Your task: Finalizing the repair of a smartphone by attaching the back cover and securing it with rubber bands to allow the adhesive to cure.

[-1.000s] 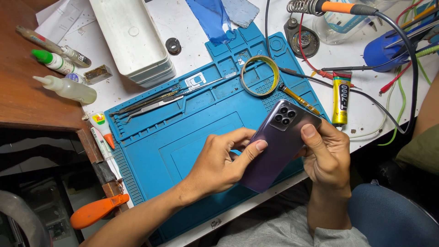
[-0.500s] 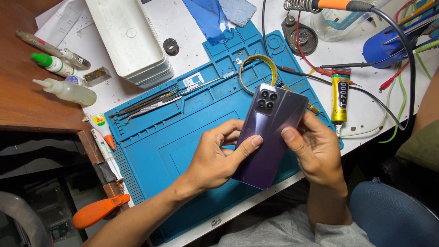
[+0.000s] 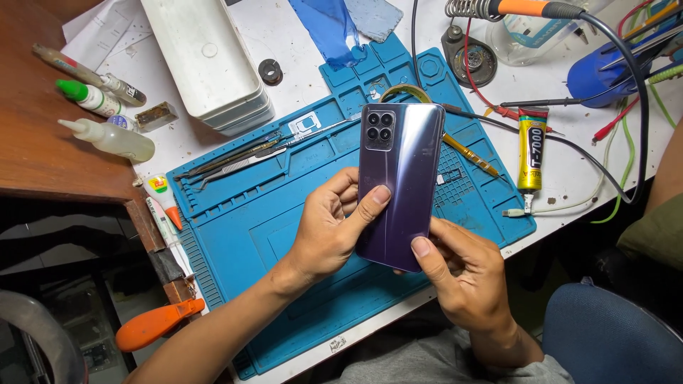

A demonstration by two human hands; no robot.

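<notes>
Two hands grip purple phone (image 3: 397,181), back cover up, over blue mat (image 3: 249,235). Left hand (image 3: 331,227) at 9 o'clock, thumb pressing cover; right hand (image 3: 462,274) clasps 6 o'clock edge. Step, judged: seating cover; next needs even edge pressure.

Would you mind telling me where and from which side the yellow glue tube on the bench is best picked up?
Grip the yellow glue tube across its flat middle, coming from above with fingers on its left and right sides. It lies flat, black cap toward the bench's near edge, with cables close by; a top-down pinch looks likeliest to avoid them. Both the left hand and right hand hold the purple phone.
</notes>
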